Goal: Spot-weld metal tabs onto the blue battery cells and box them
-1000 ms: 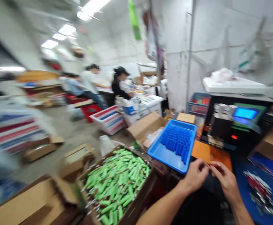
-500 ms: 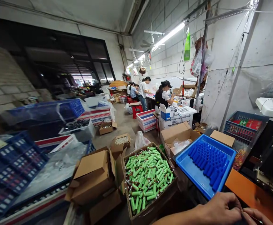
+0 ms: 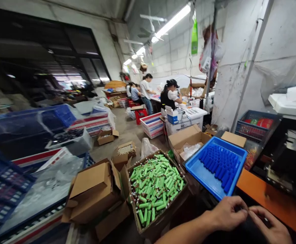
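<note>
My left hand (image 3: pixel 229 214) is closed in a pinch just below the near corner of a blue tray (image 3: pixel 196 173). Beside it, my right hand (image 3: pixel 271 226) is closed too, its fingertips close to those of the left. Whatever lies between the fingertips is too small to make out. Inside the tray, short blue cylinders (image 3: pixel 219 162) stand in rows toward the far and right sides. To the left of my hands, a cardboard box (image 3: pixel 160 215) holds a heap of green cylindrical battery cells (image 3: pixel 158 183) with small wires.
An orange board (image 3: pixel 270 196) and a dark machine (image 3: pixel 287 162) are at the right. Open cardboard boxes (image 3: pixel 94 189) and plastic crates (image 3: pixel 5 193) stand on the left. Farther back, several people work along a bench, one in a black cap (image 3: pixel 169 95).
The view has turned slightly, and the scene sits farther left. Both hands have come up more fully into view, still close together.
</note>
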